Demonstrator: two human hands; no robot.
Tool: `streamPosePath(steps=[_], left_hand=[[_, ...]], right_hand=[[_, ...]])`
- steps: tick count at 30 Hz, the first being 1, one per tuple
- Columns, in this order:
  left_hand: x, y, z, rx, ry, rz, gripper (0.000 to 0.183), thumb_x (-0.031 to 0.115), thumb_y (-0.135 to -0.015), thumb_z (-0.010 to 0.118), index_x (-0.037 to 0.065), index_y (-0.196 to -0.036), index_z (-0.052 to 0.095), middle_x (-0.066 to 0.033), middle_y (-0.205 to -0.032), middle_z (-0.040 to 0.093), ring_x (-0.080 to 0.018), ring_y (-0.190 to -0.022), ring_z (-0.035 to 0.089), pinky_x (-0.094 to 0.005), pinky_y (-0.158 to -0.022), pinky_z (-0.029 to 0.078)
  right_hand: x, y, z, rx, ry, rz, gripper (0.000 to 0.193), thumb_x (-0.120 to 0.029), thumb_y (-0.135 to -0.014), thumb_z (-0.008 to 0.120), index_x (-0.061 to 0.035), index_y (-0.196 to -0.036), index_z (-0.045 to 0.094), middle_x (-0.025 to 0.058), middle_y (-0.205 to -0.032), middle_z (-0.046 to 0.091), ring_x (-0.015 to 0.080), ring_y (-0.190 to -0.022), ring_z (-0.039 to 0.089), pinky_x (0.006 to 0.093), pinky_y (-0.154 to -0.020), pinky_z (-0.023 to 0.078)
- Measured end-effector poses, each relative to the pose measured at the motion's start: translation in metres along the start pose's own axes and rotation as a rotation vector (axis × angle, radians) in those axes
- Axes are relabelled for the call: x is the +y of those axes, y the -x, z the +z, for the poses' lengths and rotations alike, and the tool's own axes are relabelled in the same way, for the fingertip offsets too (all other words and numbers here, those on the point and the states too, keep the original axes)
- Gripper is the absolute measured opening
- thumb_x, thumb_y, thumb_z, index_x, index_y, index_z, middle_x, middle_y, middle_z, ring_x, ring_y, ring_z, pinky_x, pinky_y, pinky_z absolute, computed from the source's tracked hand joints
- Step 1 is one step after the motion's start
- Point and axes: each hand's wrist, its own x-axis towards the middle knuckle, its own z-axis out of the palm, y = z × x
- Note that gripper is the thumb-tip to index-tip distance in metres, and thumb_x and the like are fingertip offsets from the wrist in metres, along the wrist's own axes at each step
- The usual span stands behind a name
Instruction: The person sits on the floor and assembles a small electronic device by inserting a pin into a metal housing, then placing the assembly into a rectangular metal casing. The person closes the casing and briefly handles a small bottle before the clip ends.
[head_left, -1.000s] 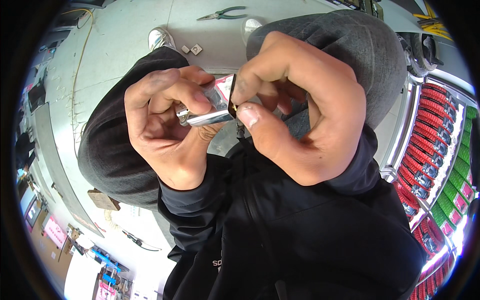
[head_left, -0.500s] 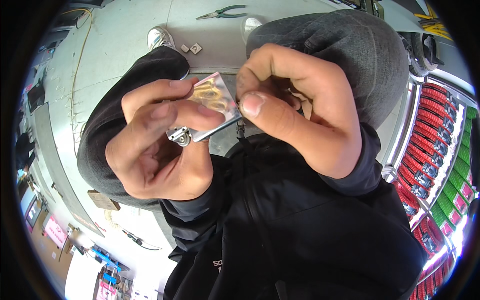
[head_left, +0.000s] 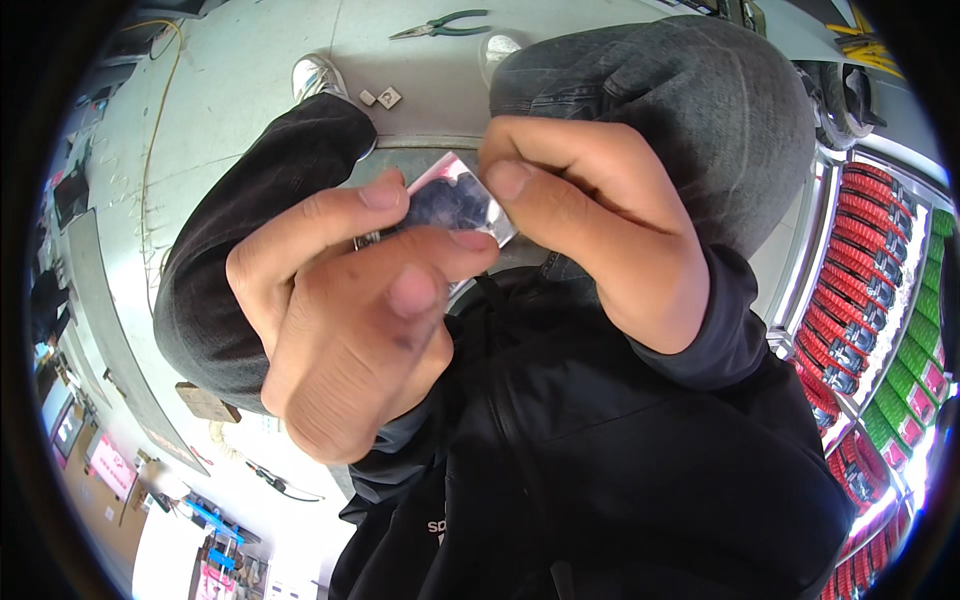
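Piece (head_left: pixel 453 202), flat and shiny, upper centre of frame | left hand (head_left: pixel 345 300) gripping its left side | right hand (head_left: pixel 600 225) pinching its right corner | risk: glossy face could slip if either grip loosens

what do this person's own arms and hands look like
Both hands, left hand and right hand, are bare, with no gloves or rings visible; a small dark smudge marks the left. The arms wear long, smooth black fabric sleeves reaching the wrists.
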Motion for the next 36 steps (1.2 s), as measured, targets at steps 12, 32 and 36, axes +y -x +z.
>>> streamPosePath(steps=[12, 32, 36], left_hand=[[-0.004, 0.009, 0.015, 0.176, 0.314, -0.327, 0.065, -0.014, -0.075, 0.074, 0.0, -0.131, 0.044, -0.0148, -0.079, 0.067, -0.032, -0.099, 0.066, -0.0419, -0.087, 0.056], [-0.005, 0.012, 0.014, 0.214, 0.538, -0.519, 0.063, -0.013, -0.076, 0.076, -0.001, -0.128, 0.044, -0.0184, -0.097, 0.069, -0.0238, -0.093, 0.066, -0.0327, -0.082, 0.055], [-0.008, 0.009, 0.009, 0.154, 0.417, -0.424, 0.06, -0.01, -0.077, 0.077, 0.001, -0.127, 0.046, -0.0186, -0.091, 0.07, -0.0244, -0.087, 0.068, -0.0311, -0.075, 0.057]], right_hand=[[0.0, -0.002, 0.002, 0.095, -0.176, -0.042, 0.03, -0.021, -0.103, 0.052, 0.0009, -0.083, 0.059, -0.004, -0.065, 0.041, 0.0037, -0.061, 0.035, 0.0244, -0.055, 0.025], [0.005, -0.005, 0.003, 0.229, 0.47, -0.511, 0.005, 0.0, -0.08, 0.063, -0.0002, -0.084, 0.06, -0.0006, -0.067, 0.051, 0.0035, -0.056, 0.042, 0.0213, -0.052, 0.03], [0.002, -0.003, 0.001, 0.125, 0.312, -0.319, 0.007, -0.005, -0.086, 0.061, 0.0015, -0.084, 0.057, -0.0001, -0.069, 0.049, 0.0038, -0.059, 0.04, 0.0224, -0.054, 0.029]])
